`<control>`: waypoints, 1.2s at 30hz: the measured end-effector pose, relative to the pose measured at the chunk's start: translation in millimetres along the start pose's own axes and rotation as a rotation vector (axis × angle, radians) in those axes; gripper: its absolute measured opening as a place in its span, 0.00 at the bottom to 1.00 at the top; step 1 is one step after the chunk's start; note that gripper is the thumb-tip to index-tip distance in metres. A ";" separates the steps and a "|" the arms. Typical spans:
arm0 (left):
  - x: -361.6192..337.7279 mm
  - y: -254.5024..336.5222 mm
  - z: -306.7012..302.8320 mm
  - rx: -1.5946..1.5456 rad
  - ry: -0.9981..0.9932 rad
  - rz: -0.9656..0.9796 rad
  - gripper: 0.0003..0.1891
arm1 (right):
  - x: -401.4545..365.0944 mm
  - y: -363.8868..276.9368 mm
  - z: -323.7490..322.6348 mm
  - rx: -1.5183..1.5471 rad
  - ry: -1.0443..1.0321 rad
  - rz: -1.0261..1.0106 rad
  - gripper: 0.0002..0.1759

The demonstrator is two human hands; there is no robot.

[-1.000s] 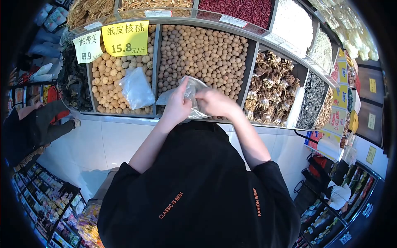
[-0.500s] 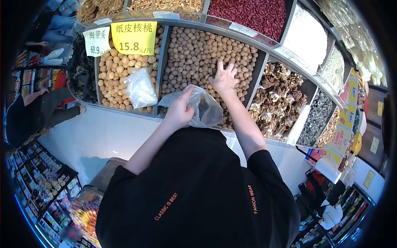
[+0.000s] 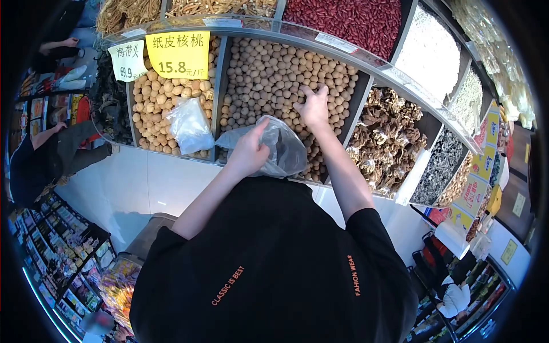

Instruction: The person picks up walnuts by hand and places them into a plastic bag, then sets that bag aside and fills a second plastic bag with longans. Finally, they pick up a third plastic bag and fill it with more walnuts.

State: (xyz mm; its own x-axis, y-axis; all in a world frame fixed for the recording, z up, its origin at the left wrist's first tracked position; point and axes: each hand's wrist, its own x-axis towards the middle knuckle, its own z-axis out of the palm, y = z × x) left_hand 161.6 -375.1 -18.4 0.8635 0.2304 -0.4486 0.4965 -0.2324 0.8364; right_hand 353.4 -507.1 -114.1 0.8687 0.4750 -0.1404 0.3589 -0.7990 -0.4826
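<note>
My left hand (image 3: 250,153) grips a clear plastic bag (image 3: 286,150) by its edge, and the bag's mouth spreads open toward the right. Round brown dried longans (image 3: 260,74) fill the bin in front of me. On the right side of that bin my right hand (image 3: 314,110) reaches into the pile, its fingers curled down around some of the longans. How many it holds is hidden by the fingers.
To the left, a walnut bin (image 3: 151,111) carries a folded bundle of plastic bags (image 3: 191,126) and a yellow price sign (image 3: 178,54). Dried mushrooms (image 3: 380,143) lie to the right. Red beans (image 3: 343,23) sit behind a clear ledge. A person (image 3: 40,154) stands at the left.
The fingers of my right hand have gone from spread over the longans to curled in among them. My left hand still holds the bag in nearly the same place.
</note>
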 end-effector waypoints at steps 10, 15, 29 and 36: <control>5.4 -20.1 -2.1 -0.078 0.036 0.026 0.35 | 7.7 34.5 21.0 0.373 0.227 -0.074 0.16; 15.6 -49.9 9.2 -0.212 0.100 0.175 0.33 | 4.5 40.3 -1.9 0.858 0.001 0.089 0.14; 25.2 -11.8 18.8 0.036 -0.025 0.106 0.39 | -96.5 15.2 -38.0 2.187 -0.390 0.377 0.10; -6.9 -20.1 9.9 0.103 -0.081 0.512 0.41 | -123.0 -28.7 -51.8 1.453 -0.741 0.470 0.13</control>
State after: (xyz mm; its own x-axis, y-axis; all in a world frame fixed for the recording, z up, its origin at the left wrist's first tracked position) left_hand 146.6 -381.4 -35.2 0.9998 -0.0101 -0.0173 0.0120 -0.3889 0.9212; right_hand 254.0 -561.7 -38.3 0.3158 0.7070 -0.6328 -0.8157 -0.1384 -0.5617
